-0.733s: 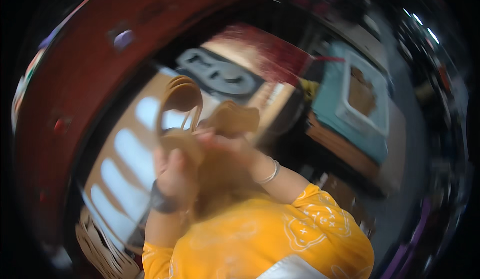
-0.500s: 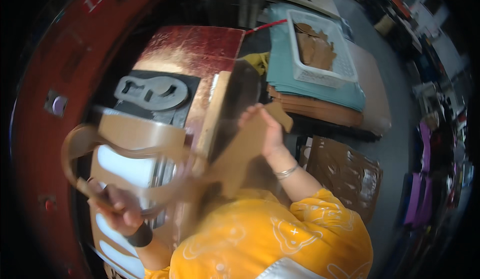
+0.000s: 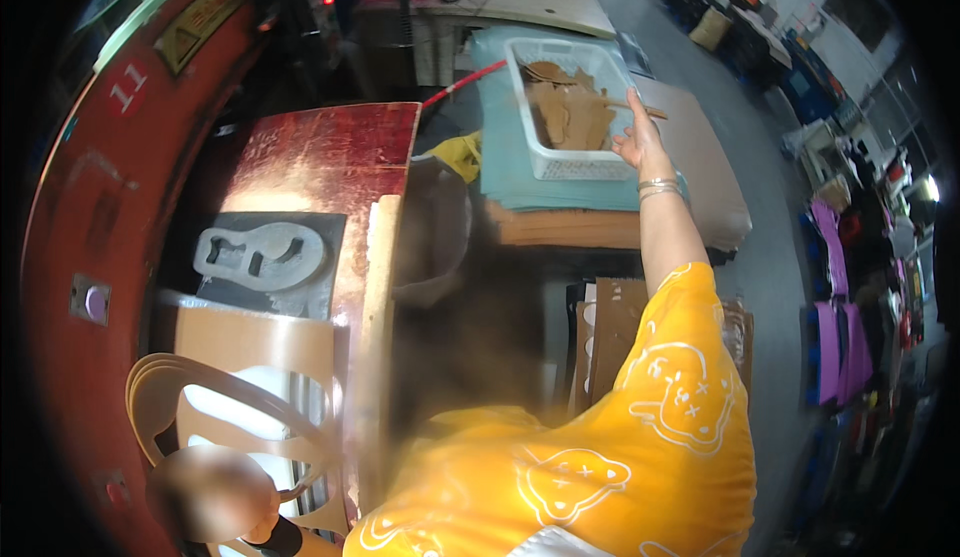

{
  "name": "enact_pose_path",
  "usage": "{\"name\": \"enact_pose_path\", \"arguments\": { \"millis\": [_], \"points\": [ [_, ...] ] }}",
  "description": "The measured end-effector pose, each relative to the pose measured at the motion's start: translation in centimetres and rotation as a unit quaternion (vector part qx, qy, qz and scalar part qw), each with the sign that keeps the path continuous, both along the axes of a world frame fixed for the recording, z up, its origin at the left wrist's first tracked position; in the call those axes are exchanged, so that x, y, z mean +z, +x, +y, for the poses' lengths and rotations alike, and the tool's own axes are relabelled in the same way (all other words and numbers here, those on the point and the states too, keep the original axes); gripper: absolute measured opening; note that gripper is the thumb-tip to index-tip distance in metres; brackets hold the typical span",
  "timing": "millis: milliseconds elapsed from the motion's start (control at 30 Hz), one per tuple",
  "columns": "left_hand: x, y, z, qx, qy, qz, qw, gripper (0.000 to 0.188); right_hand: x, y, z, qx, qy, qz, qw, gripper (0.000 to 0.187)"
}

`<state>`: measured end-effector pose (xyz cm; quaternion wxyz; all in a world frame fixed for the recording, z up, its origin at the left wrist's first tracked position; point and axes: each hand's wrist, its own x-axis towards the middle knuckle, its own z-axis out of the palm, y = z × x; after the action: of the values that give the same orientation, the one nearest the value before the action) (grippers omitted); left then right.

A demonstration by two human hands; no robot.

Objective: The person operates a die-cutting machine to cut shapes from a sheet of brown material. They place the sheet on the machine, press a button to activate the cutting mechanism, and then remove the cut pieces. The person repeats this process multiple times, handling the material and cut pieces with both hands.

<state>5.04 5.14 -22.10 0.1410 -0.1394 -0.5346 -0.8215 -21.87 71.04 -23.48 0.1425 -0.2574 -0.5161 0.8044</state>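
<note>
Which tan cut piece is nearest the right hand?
The thin tan piece poking over the white basket's right rim beside the right hand; the other pieces lie inside the basket.

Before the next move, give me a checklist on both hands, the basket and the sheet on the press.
1. Right hand at the white basket: ok, fingers open at its right rim.
2. Cut brown pieces inside the basket: ok, piled in it.
3. Right hand holding a piece: cannot tell; a thin strip shows by the fingers.
4. Left hand on the cut-out sheet: cannot tell, hand is blurred.
5. Grey die flat on the red plate: ok.
6. Basket seated on the teal stack: ok.
</note>
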Motion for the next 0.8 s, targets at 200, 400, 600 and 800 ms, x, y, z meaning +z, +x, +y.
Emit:
{"name": "enact_pose_path", "arguments": {
  "millis": [200, 400, 600, 800],
  "points": [
    [3.7, 3.7, 1.0, 0.153, 0.039, -0.094, 0.983, 0.059, -0.9, -0.5, -24.0, 0.266, 0.01, 0.139, 0.954, 0.102],
    [8.6, 6.8, 0.5, 0.061, -0.112, -0.16, 0.979, 0.044, 4.3, 14.1, -52.6, 0.749, -0.174, 0.275, 0.577, 0.065],
    [12.0, 17.2, -5.3, 0.416, -0.039, -0.236, 0.878, 0.035, 8.3, 22.0, -64.4, 0.792, -0.068, 0.372, 0.479, 0.052],
    [14.4, 33.6, -9.6, 0.55, -0.019, -0.133, 0.824, 0.059, 7.0, 24.3, -69.3, 0.816, 0.014, 0.351, 0.459, 0.041]
  ]
}}
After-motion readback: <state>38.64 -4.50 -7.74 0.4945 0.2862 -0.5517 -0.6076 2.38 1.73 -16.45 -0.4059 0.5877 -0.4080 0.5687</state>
